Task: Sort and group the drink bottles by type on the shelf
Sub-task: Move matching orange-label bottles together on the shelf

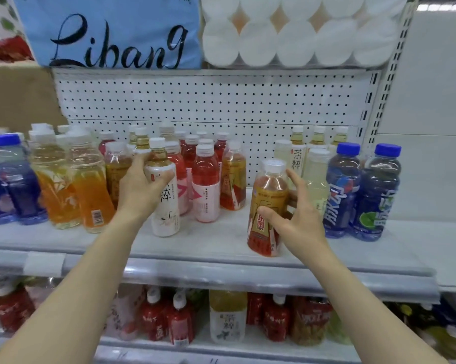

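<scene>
two bare forearms reach from the bottom edge toward a white shelf [221, 245] crowded with drink bottles. much is cut off or unclear: the blue-capped bottles [11, 179] at far left run out of view, the rear rows are soft with blur, and the small print on most labels cannot be read. the lower shelf's bottles [179, 319] are partly hidden behind the shelf lip.

the left hand [140, 187] grasps a white-labelled tea bottle [163, 195], fingers curled round its upper body; the hand covers part of the label. the bottle has a white cap, amber liquid at the neck and dark characters down a pale floral wrap. it stands at the front of the shelf, left of centre, just beside the pink-red bottles [205, 185].

the right hand [295, 214] is on a gold-and-red labelled bottle [267, 208], thumb pressed on the label front, index finger raised straight and the other fingers hidden behind it. this bottle has a clear cap and stands alone near the front edge, right of centre.

orange drinks [74, 187] stand at left; matching tea bottles [297, 153] and two dark blue bottles [363, 190] at right.
</scene>
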`<control>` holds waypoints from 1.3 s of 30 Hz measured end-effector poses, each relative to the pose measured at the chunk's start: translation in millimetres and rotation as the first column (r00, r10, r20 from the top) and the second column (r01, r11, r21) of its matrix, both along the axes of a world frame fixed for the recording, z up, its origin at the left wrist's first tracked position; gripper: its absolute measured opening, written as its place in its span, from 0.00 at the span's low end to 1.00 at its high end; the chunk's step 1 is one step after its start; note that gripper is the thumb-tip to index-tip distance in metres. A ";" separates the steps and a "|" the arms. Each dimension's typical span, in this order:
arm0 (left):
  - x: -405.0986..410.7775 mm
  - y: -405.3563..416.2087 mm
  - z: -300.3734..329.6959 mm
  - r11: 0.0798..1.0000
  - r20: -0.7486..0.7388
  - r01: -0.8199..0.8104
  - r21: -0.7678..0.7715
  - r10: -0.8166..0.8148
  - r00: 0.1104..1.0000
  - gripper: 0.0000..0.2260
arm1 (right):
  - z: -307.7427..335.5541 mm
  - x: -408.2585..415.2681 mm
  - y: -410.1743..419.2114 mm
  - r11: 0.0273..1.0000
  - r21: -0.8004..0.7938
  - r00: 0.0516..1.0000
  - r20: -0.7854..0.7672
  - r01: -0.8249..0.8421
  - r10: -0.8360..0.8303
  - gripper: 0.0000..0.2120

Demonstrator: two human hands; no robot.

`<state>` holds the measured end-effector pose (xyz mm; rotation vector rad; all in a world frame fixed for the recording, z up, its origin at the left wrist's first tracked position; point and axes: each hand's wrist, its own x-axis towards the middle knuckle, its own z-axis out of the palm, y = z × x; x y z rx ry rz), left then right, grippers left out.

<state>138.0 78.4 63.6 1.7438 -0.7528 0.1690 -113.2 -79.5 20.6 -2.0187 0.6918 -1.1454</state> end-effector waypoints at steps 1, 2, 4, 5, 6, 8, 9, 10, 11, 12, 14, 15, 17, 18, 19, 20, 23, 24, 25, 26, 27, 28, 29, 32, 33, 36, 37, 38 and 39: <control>-1.8 -1.0 -1.9 1.000 0.005 -0.025 0.004 0.025 1.000 0.28 | -0.2 -1.1 0.4 1.000 -0.002 1.000 0.006 -0.006 0.006 0.43; -5.9 -2.9 -3.5 0.996 0.051 -0.087 -0.006 0.087 0.995 0.29 | 0.0 -2.1 0.6 1.000 -0.002 1.000 0.016 -0.008 0.008 0.43; -25.9 -8.2 -3.6 0.973 0.283 -0.198 -0.119 0.225 0.932 0.30 | -0.1 -5.1 2.0 1.000 0.011 0.999 0.048 0.003 -0.003 0.42; -40.7 -13.7 0.0 0.965 0.403 -0.165 -0.202 0.236 0.885 0.28 | 0.0 -7.5 3.1 1.000 0.020 0.998 0.069 0.012 -0.013 0.42; -55.7 -22.5 5.1 0.969 0.497 -0.067 -0.239 0.182 0.848 0.27 | 0.4 -10.6 4.3 1.000 0.025 0.996 0.091 0.018 -0.020 0.41; -79.6 -47.1 18.0 0.975 0.561 0.159 -0.153 -0.047 0.827 0.25 | -0.9 -16.2 3.7 0.999 0.030 0.992 0.123 0.032 -0.036 0.41; -86.1 -62.8 24.0 0.970 0.517 0.229 -0.077 -0.157 0.842 0.27 | -1.9 -19.0 2.7 0.999 0.034 0.990 0.137 0.038 -0.043 0.40; -88.7 -79.9 29.1 0.961 0.435 0.276 -0.010 -0.245 0.866 0.29 | -2.5 -21.4 1.8 0.998 0.042 0.988 0.148 0.041 -0.047 0.40; -88.0 -97.3 33.5 0.951 0.340 0.306 0.046 -0.303 0.890 0.31 | -2.3 -23.2 0.4 0.998 0.049 0.987 0.154 0.039 -0.047 0.40; -85.0 -115.0 37.4 0.944 0.253 0.322 0.075 -0.330 0.909 0.33 | -1.8 -24.4 -1.2 0.998 0.059 0.987 0.155 0.033 -0.042 0.40; -72.4 -148.7 43.4 0.941 0.121 0.313 0.129 -0.328 0.937 0.34 | -1.0 -25.4 -4.9 0.997 0.079 0.988 0.153 0.012 -0.024 0.41; -64.5 -163.9 45.1 0.943 0.070 0.281 0.179 -0.297 0.952 0.33 | -0.7 -25.5 -6.6 0.996 0.086 0.988 0.150 0.003 -0.016 0.41; -50.8 -187.5 45.8 0.939 0.030 0.184 0.290 -0.201 0.979 0.29 | -1.3 -25.7 -9.5 0.996 0.091 0.989 0.146 -0.008 -0.005 0.41; -46.2 -194.6 44.2 0.936 0.050 0.135 0.326 -0.159 0.986 0.26 | -2.2 -26.0 -10.6 0.996 0.090 0.990 0.141 -0.009 -0.004 0.41; -42.8 -199.5 41.3 0.936 0.091 0.094 0.340 -0.132 0.987 0.22 | -3.2 -26.2 -11.6 0.996 0.090 0.990 0.138 -0.005 -0.008 0.42; -42.0 -200.7 38.9 0.940 0.136 0.060 0.335 -0.112 0.984 0.19 | -3.8 -26.8 -12.0 0.996 0.091 0.991 0.137 0.000 -0.013 0.42; -48.2 -190.9 37.5 0.953 0.276 0.010 0.303 -0.098 0.956 0.14 | -3.2 -26.3 -10.7 0.997 0.077 0.990 0.139 0.014 -0.024 0.42; -53.4 -184.4 39.6 0.953 0.292 0.024 0.302 -0.117 0.949 0.13 | -2.7 -24.9 -9.8 0.998 0.064 0.991 0.133 0.017 -0.025 0.42; -57.7 -178.7 41.6 0.954 0.301 0.046 0.296 -0.139 0.943 0.12 | -2.8 -22.5 -8.7 0.999 0.050 0.992 0.124 0.016 -0.022 0.42; -62.9 -170.6 42.6 0.954 0.307 0.069 0.290 -0.161 0.938 0.12 | -3.6 -20.5 -7.1 0.999 0.035 0.993 0.113 0.013 -0.017 0.42; -67.4 -160.9 42.1 0.956 0.315 0.088 0.279 -0.177 0.933 0.12 | -5.1 -18.6 -5.4 1.000 0.020 0.994 0.106 0.014 -0.016 0.42; -70.5 -150.3 40.9 0.960 0.304 0.117 0.256 -0.195 0.933 0.12 | -7.0 -17.5 -3.9 1.000 0.007 0.994 0.106 0.020 -0.020 0.42; -73.1 -139.7 39.4 0.963 0.283 0.161 0.216 -0.220 0.934 0.13 | -9.1 -17.1 -3.3 1.000 0.002 0.993 0.115 0.026 -0.026 0.43; -83.2 -109.1 36.9 0.961 0.282 0.206 0.187 -0.253 0.926 0.14 | -13.0 -17.5 -3.2 0.999 -0.009 0.991 0.132 0.034 -0.032 0.43; -86.1 -102.1 36.5 0.961 0.301 0.198 0.191 -0.250 0.920 0.16 | -14.2 -16.9 -3.8 0.999 -0.023 0.991 0.129 0.040 -0.037 0.43; -88.7 -85.3 33.0 0.951 0.171 0.290 0.110 -0.305 0.937 0.29 | -21.9 -14.0 -3.3 0.998 -0.015 0.988 0.147 0.054 -0.051 0.41; -87.5 -80.0 28.1 0.931 0.060 0.354 0.088 -0.359 0.931 0.32 | -25.7 -13.3 -2.5 0.998 -0.002 0.986 0.155 0.058 -0.057 0.40; -85.7 -74.9 20.1 0.903 -0.058 0.423 0.072 -0.419 0.906 0.33 | -29.9 -13.2 -1.6 0.998 0.007 0.986 0.156 0.066 -0.066 0.38; -84.0 -70.9 8.1 0.876 -0.151 0.476 0.084 -0.461 0.875 0.32 | -33.5 -13.1 -0.5 0.997 0.014 0.985 0.156 0.071 -0.072 0.36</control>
